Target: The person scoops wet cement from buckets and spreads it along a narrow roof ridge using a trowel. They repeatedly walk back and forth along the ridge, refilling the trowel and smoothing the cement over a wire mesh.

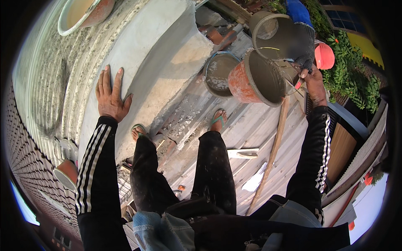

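While the left hand [113, 95] was planted pretty much flat, fingers spread, on the cement ledge [144, 31], the orange mortar bucket [242, 85] beside the blue-handled pail [206, 77] was gripped by its wire handle [292, 80] in the right hand [314, 85].

Building site (mortar buckets [243, 85])

Floor: ribbed grey sheeting [247, 129], scattered with pale rubble [184, 121]
Far end: blue-rimmed bucket [205, 79], standing
Right side: long wooden pole [269, 161], lying
Left of pole: short plank [243, 154], white scrap [254, 178]
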A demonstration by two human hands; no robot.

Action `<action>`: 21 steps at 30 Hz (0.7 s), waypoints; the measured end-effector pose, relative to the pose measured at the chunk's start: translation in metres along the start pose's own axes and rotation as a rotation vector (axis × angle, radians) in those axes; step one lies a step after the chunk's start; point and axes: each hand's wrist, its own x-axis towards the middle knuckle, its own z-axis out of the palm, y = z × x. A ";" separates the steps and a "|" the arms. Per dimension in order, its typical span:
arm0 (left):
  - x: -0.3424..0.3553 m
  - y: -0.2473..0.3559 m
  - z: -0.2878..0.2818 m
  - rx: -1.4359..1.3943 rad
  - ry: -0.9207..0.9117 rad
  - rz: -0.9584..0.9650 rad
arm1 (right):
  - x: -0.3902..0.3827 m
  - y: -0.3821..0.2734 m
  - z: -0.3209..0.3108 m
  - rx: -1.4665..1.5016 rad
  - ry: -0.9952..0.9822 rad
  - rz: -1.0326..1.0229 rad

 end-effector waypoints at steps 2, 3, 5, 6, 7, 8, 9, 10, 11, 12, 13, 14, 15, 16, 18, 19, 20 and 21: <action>0.000 0.000 0.000 -0.001 0.016 0.009 | 0.007 -0.012 0.005 0.022 0.068 0.094; 0.000 0.000 0.000 -0.001 0.012 0.011 | 0.003 -0.021 0.011 -0.042 0.113 -0.014; 0.001 0.000 0.000 0.026 0.008 0.013 | -0.019 -0.039 0.033 -0.350 0.541 -0.084; 0.002 0.000 -0.001 0.012 0.007 0.010 | -0.047 -0.051 0.043 -0.522 0.624 -0.183; 0.002 0.000 -0.001 0.002 0.010 0.005 | -0.079 -0.053 0.070 -0.554 0.725 -0.426; 0.002 0.000 -0.001 -0.008 0.014 0.002 | -0.102 -0.044 0.113 -0.344 0.804 -0.520; 0.003 0.000 -0.001 -0.011 0.004 -0.006 | -0.126 -0.034 0.157 -0.093 0.661 -0.476; 0.003 0.000 -0.001 -0.023 0.008 -0.004 | -0.141 -0.017 0.202 -0.183 0.411 -0.382; 0.003 -0.001 -0.001 -0.025 0.010 -0.002 | -0.139 0.008 0.253 -0.110 0.156 -0.205; 0.003 -0.002 0.000 -0.011 -0.005 -0.011 | -0.112 0.041 0.301 -0.038 -0.008 -0.172; 0.003 -0.003 0.000 -0.030 0.002 -0.002 | -0.082 0.074 0.345 0.140 -0.068 0.114; 0.003 -0.003 0.000 -0.050 0.004 0.009 | -0.036 0.106 0.382 -0.015 -0.003 0.124; 0.003 -0.004 0.001 -0.053 0.006 0.011 | -0.003 0.133 0.408 -0.446 0.115 0.089; 0.003 -0.005 0.001 -0.052 0.011 0.011 | 0.035 0.157 0.423 -0.448 0.168 0.085; 0.004 -0.006 0.001 -0.070 0.013 0.011 | 0.075 0.189 0.438 -0.161 0.200 0.342; 0.004 -0.006 0.001 -0.082 0.015 0.013 | 0.091 0.195 0.444 0.136 0.208 0.517; 0.005 -0.006 0.001 -0.084 0.015 0.011 | 0.100 0.196 0.447 0.467 0.281 0.649; 0.006 -0.006 0.001 -0.092 0.016 0.009 | 0.101 0.193 0.450 0.419 0.398 0.563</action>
